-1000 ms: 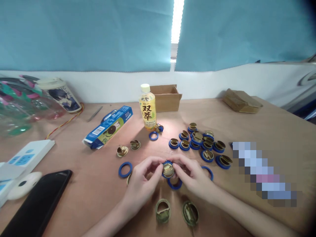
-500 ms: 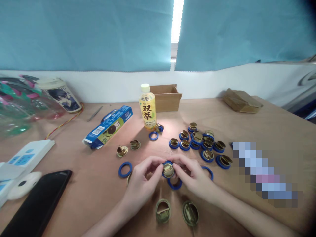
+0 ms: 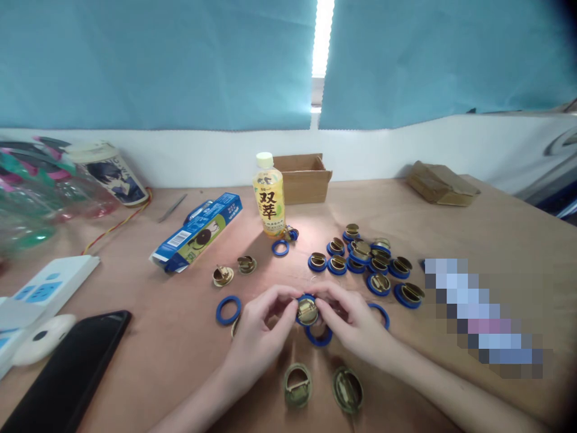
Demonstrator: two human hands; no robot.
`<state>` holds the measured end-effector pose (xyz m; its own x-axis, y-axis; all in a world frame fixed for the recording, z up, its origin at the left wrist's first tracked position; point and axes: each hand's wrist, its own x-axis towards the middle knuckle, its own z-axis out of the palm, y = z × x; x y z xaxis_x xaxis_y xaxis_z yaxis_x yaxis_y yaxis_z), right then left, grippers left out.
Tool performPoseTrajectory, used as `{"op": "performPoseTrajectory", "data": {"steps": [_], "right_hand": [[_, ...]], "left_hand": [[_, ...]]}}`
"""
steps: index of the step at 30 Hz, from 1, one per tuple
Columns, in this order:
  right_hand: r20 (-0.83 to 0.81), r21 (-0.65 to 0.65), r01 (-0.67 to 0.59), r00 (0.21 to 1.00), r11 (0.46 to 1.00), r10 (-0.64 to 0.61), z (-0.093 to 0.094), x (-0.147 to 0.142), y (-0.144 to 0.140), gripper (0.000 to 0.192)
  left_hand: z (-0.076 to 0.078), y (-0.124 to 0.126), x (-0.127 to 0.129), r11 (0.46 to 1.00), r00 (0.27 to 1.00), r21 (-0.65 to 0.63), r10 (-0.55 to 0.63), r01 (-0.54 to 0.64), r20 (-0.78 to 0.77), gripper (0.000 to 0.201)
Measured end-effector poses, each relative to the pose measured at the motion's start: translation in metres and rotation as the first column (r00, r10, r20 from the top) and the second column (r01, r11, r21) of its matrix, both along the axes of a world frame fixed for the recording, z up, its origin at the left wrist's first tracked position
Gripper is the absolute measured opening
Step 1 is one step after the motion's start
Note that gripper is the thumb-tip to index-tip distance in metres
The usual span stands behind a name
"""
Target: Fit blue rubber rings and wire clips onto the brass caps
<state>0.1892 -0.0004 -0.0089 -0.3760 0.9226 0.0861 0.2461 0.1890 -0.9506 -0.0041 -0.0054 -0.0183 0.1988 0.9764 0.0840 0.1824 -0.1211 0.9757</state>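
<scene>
Between my fingertips is a round brass-coloured metal clasp [image 3: 308, 311], its barred side facing up and a blue ring around its edge. My left hand [image 3: 265, 322] pinches it from the left, thumb on the near side. From the right, my right hand [image 3: 349, 319] grips the same edge with thumb and fingers. Just under the held piece lies a loose blue ring [image 3: 319, 338]. Another blue ring [image 3: 379, 317] is partly hidden behind my right hand. A brass clasp [image 3: 298, 386] and a second brass clasp [image 3: 347, 390] lie nearest me, both without rings.
Several clasps seated in blue rings [image 3: 356, 260] cluster to the right. Left of my hands are two bare clasps [image 3: 223, 275] and a blue ring [image 3: 228, 310]. A drink bottle [image 3: 269, 198], blue box [image 3: 198, 231], open carton [image 3: 306, 180] and black phone [image 3: 67, 379] stand or lie around.
</scene>
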Motion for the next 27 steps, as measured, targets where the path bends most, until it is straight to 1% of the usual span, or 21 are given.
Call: {"op": "performPoseTrajectory", "data": {"steps": [7, 10, 17, 21, 27], "right_hand": [[0.024, 0.015, 0.000, 1.000, 1.000, -0.001, -0.0009, 0.0004, -0.0001, 0.018], [0.047, 0.029, 0.007, 0.999, 1.000, -0.008, -0.0012, 0.0008, -0.0001, 0.018], [0.131, 0.094, 0.004, 0.991, 0.996, -0.016, 0.0023, 0.0009, 0.0000, 0.021], [0.158, 0.116, -0.009, 0.987, 0.993, -0.009, 0.0036, 0.0013, 0.0004, 0.022], [0.162, 0.127, -0.009, 0.987, 0.992, -0.012, 0.0029, 0.0016, 0.0006, 0.021]], "left_hand": [[-0.0001, 0.0007, 0.0007, 1.000, 1.000, 0.012, -0.012, 0.012, -0.002, 0.013], [0.0001, 0.0011, 0.0006, 0.999, 0.999, -0.005, -0.041, 0.041, -0.001, 0.012], [0.0020, -0.0015, 0.0007, 0.988, 0.981, -0.062, -0.150, 0.143, -0.122, 0.010], [0.0040, -0.0015, 0.0009, 0.987, 0.974, -0.054, -0.159, 0.152, -0.164, 0.011], [0.0009, -0.0008, -0.0002, 0.986, 0.975, -0.052, -0.161, 0.155, -0.152, 0.011]]}}
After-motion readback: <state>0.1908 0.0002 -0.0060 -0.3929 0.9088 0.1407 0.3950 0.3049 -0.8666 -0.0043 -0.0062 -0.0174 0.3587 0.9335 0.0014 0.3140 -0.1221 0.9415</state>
